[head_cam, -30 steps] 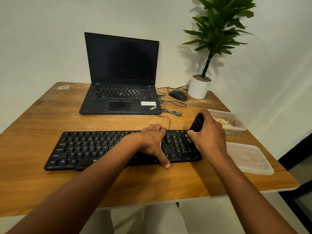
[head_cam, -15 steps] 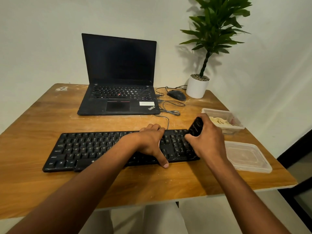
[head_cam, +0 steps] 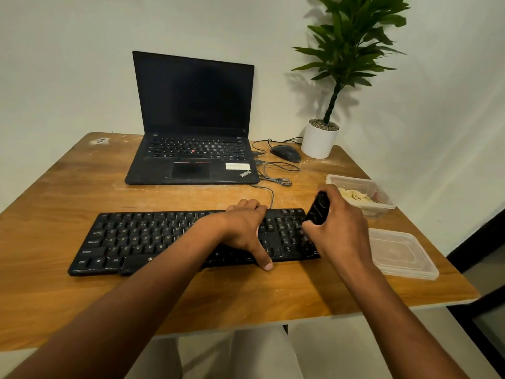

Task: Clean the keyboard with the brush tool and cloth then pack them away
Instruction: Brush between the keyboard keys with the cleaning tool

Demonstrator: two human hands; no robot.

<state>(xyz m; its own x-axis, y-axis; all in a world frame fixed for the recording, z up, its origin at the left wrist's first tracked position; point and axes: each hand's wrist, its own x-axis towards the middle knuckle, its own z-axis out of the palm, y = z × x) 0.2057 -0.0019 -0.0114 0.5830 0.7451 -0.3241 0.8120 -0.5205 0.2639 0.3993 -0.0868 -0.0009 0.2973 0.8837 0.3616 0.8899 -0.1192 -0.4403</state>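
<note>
Your left hand (head_cam: 243, 228) lies on the black keyboard (head_cam: 142, 236), right of its middle: fingers curl over the far edge, thumb stretches down over the near edge, so it grips the keyboard body and holds it on the wooden table (head_cam: 68, 192). Your right hand (head_cam: 338, 228) is over the keyboard's right end, at the numpad, w/ fingers wrapped tight around the black brush tool (head_cam: 318, 207). The tool stands tilted, top end leaning away from the keyboard; its lower end points at the numpad keys, but the bristles are hidden, so contact I cannot tell.

Just right of the keyboard lies a clear plastic lid (head_cam: 401, 255), flat on the table. Behind the keyboard's right end, near the brush, stands a clear plastic container (head_cam: 379, 196) w/ something pale inside, maybe the cloth, not clear enough to say. Farther behind the keyboard is an open ThinkPad laptop (head_cam: 191, 119), screen dark, and to its right a black mouse (head_cam: 285, 153) w/ cable and a potted plant (head_cam: 328, 105).
</note>
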